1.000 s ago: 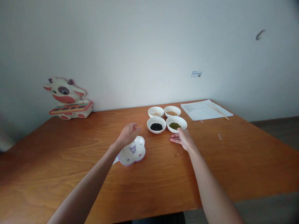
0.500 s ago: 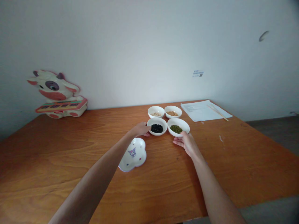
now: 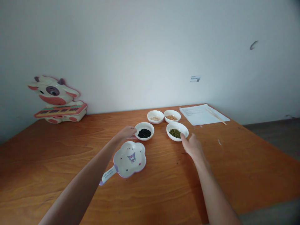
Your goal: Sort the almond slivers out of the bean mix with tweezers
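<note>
The left hand [image 3: 128, 132] gripped the black-bean bowl [image 3: 144, 125] by its side, presumably sparing the beans [image 3: 144, 133]; the right hand [image 3: 193, 147] touched the green-bean bowl [image 3: 179, 125], grip unclear.

Remoting in, I've got plain white bowls [image 3: 181, 127] mid-frame with black beans [image 3: 144, 133], green beans [image 3: 174, 133] and tan beans [image 3: 171, 117]. Dish [image 3: 137, 153] at lower centre: white, purple-rimmed, purple cartoon print [image 3: 131, 158]. Cow toy [image 3: 58, 100] far left: mostly white and pink.

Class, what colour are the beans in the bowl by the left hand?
The beans by the left hand are black, as the head view shows.
</note>
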`<state>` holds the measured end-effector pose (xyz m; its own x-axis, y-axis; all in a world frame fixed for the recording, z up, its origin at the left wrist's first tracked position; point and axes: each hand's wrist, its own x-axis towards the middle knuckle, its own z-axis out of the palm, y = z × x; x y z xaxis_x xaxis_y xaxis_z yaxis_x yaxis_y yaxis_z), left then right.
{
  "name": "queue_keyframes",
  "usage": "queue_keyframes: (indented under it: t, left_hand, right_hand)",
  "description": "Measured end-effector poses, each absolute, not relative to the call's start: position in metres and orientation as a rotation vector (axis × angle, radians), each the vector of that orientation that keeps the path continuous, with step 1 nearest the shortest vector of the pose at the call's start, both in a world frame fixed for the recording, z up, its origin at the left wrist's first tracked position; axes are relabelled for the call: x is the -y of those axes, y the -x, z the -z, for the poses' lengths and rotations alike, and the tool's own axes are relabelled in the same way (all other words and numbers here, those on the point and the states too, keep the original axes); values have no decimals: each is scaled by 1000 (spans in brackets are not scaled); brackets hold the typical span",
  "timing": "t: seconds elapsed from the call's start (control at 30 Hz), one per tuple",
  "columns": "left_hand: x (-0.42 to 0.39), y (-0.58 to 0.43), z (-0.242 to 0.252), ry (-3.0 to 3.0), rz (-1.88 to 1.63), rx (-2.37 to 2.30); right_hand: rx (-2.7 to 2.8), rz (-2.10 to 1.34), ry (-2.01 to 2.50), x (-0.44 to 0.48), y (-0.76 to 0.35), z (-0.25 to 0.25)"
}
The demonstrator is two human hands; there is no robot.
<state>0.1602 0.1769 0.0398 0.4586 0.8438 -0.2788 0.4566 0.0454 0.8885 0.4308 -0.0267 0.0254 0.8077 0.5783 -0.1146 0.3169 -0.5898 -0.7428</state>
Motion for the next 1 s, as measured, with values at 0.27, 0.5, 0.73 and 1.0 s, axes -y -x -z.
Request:
queue_keyframes:
  t: [0.27, 0.5, 0.73, 1.0]
  left_hand:
    - [-172, -103, -47, -1357, -439, -1179]
    - [-171, -66, -34, -1194, -608, -1165]
    - [-162, -38, -28, -1143, -756, -1222]
    - [-130, -17, -18, -1128, -959, -1392]
  right_hand:
    - [923, -359, 2403, -19, -494, -62]
    - [956, -630, 2295, -26, -509, -59]
    - [795, -1038, 1928, 0, -484, -40]
    - [598, -1110, 1466, 2, -428, -44]
